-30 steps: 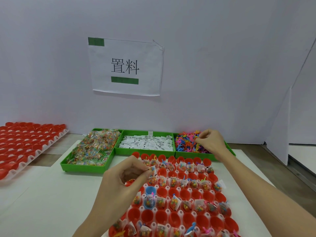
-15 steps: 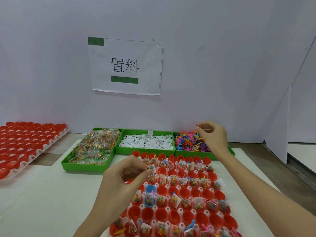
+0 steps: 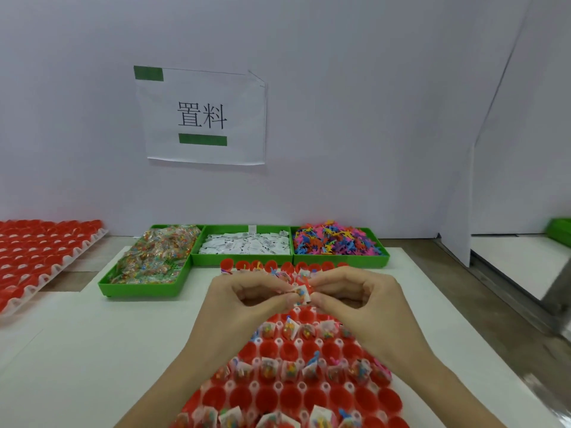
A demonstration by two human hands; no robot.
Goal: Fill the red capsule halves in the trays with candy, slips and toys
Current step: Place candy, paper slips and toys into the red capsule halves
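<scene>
holding a small candy packet (image 3: 301, 294) between both hands, we are mid-fill: our left hand (image 3: 244, 299) and right hand (image 3: 355, 299) pinch it from either side with fingertips together, above the far rows of the red capsule halves (image 3: 290, 396) in the near tray. we judge the next move is lowering it into an empty cup. a second ago our right hand was pinching at the toy bin (image 3: 336, 242) while our left hovered alone; now they meet over the tray.
</scene>
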